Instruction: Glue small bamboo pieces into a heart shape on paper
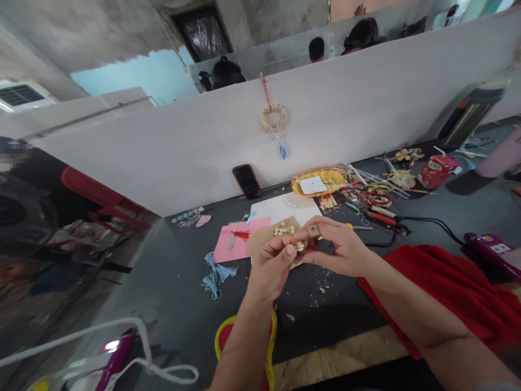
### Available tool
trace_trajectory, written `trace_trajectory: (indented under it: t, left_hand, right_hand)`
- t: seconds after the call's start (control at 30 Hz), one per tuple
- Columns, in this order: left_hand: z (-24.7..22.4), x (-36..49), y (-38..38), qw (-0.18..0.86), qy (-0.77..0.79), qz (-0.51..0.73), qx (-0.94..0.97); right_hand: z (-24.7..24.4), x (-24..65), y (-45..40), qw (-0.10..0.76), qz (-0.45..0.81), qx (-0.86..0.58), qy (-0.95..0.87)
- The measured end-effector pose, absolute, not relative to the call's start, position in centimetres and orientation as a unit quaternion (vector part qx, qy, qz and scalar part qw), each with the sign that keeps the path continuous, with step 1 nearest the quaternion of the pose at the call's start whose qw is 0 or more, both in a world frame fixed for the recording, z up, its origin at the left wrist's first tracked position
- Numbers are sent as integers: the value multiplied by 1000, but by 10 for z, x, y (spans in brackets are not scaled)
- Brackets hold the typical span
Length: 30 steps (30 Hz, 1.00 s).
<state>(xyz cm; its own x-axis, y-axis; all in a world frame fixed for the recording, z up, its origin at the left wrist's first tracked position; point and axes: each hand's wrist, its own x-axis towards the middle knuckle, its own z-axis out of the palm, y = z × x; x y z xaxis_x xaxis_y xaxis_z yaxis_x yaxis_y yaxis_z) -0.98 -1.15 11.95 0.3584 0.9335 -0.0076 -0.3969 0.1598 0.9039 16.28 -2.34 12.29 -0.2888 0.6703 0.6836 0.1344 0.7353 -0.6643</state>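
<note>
Above the dark table [179,293], near its middle, my two hands come together. My left hand [274,263] is closed, pinching a small cluster of pale wooden pieces [300,246] between thumb and fingers. From the right, my right hand [340,247] closes on the same cluster with its fingertips. Part of the cluster is hidden by the fingers. Just behind the hands, loose pale pieces [284,229] lie on a brown sheet [260,239]. A pink sheet [222,244] with a red tassel [241,234] is to the left, and blue tassels [220,273] lie nearer.
A phone [247,181] leans on the white partition [195,146], where a heart-shaped ornament [273,118] hangs. Behind are a yellow basket [299,185], tools [382,217] and a red drink carton [437,172]. Red cloth [439,293] lies right. Heads show beyond the partition.
</note>
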Motion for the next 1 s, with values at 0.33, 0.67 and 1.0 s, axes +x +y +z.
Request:
trace_trajectory:
  t: [0.33,0.67,1.0]
  left_hand:
    - [117,-9,-11,674,318,500,442]
    - [114,-5,-14,667,279,524,450]
    - [122,-14,-13,412,323,528,668]
  right_hand:
    - [120,162,-22,562,212,-253,-759]
    - [111,152,-15,615,273,-207,-710]
    - [111,158,-17,584,467,-190,-636]
